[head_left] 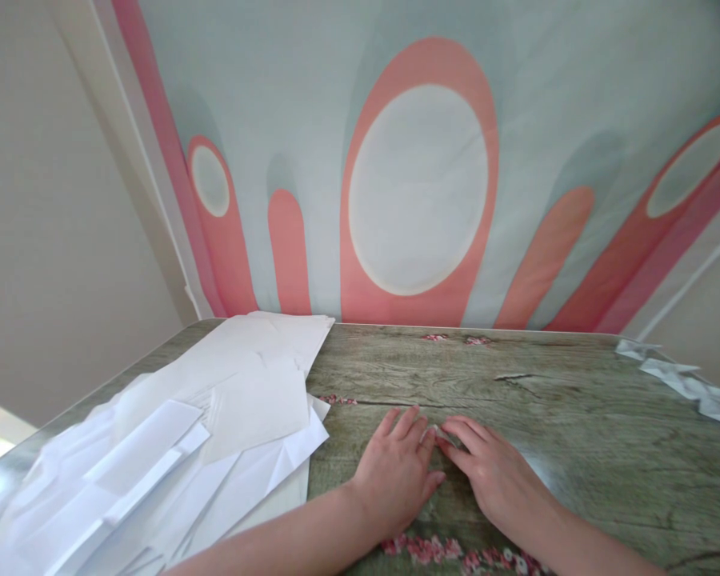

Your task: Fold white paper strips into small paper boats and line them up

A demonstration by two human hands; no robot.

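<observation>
A small piece of white paper (434, 429) lies on the wood-patterned tabletop between my two hands, mostly covered by fingers. My left hand (396, 472) rests palm down with its fingers stretched forward. Its index finger touches the paper's left side, while the thumb stands apart. From the right, my right hand (495, 472) meets the same paper with thumb and index finger pinched at its edge. How the paper is folded is too small to make out.
Loose white sheets and folded strips (216, 424) overlap on the table's left side. Several small folded paper pieces (690, 384) line the right edge. Behind the wood-patterned table (576, 416) stands a wall panel (312, 104) with pink arches and pale ovals.
</observation>
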